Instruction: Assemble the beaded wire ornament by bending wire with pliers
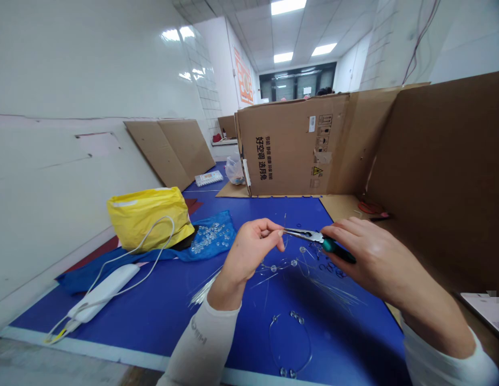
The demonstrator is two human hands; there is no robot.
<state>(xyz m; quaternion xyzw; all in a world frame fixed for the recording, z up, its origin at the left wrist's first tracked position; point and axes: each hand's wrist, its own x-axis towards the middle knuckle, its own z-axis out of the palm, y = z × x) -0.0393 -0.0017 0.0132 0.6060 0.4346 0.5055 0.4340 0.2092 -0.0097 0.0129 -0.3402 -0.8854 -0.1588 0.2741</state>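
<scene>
My right hand (359, 241) is wrapped round the dark green handles of long-nose pliers (315, 236), whose tips point left. At those tips my left hand (255, 244) pinches something thin, probably the end of a clear cord; my fingers hide most of it. Below the hands, a clear strand with several glassy beads (293, 262) hangs or lies over the blue tabletop; which of the two I cannot tell. Nearer to me lies a loop of clear cord strung with beads (311, 343). Small dark rings (338, 272) are scattered under the pliers.
Clear beads (211, 236) lie on a blue cloth beside a yellow bag (150, 220). A white power strip (104, 292) with its cable is at the left. Bundles of thin clear strands (333, 289) lie on the table. Cardboard walls (293, 145) stand behind and right, near red-handled scissors (370, 208).
</scene>
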